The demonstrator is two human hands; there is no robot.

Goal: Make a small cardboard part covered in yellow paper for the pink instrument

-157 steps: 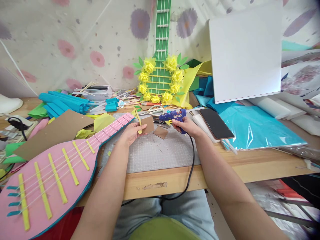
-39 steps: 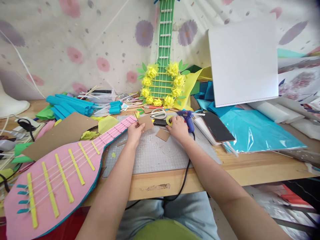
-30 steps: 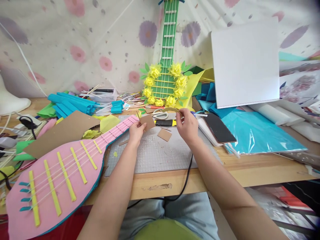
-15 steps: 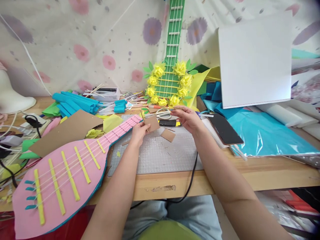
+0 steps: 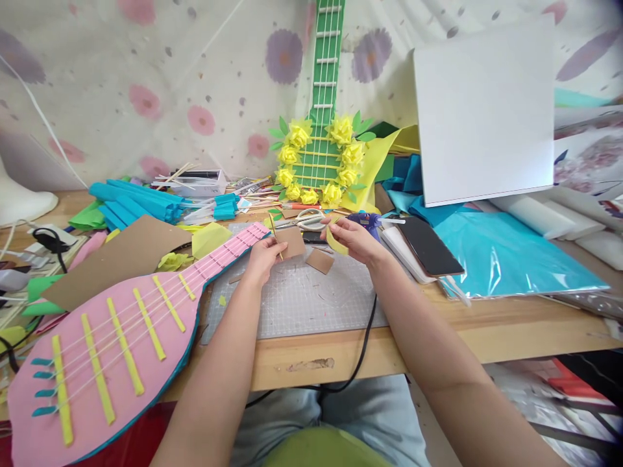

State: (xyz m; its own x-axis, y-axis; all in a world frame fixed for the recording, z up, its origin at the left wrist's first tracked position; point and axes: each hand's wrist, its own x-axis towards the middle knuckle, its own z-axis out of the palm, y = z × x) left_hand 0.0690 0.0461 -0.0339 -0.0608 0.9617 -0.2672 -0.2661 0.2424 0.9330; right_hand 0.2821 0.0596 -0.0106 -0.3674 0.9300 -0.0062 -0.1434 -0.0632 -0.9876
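My left hand (image 5: 265, 259) is closed on a small square of brown cardboard (image 5: 293, 242) and a thin upright stick (image 5: 275, 233), pinched together at the cardboard's left edge. My right hand (image 5: 357, 239) is closed on a curved yellow piece (image 5: 335, 241), whose exact kind I cannot make out. Between the hands, a smaller cardboard square (image 5: 320, 261) lies on the grey cutting mat (image 5: 302, 308). Scissors (image 5: 310, 220) and a partly hidden dark utility knife (image 5: 315, 238) lie behind it. A blue glue gun (image 5: 366, 222) is just beyond my right hand.
A pink paper guitar (image 5: 111, 350) spreads over the left front edge. A green guitar with yellow flowers (image 5: 321, 143) stands at the back. Right of the mat are a black phone (image 5: 426, 246), blue wrapped paper (image 5: 516, 253) and a white board (image 5: 487, 117). A black cable (image 5: 366, 337) hangs over the edge.
My right hand has come slightly down and closer to my left, with the yellow piece now showing in its fingers. My left hand keeps its hold. The view has shifted a little.
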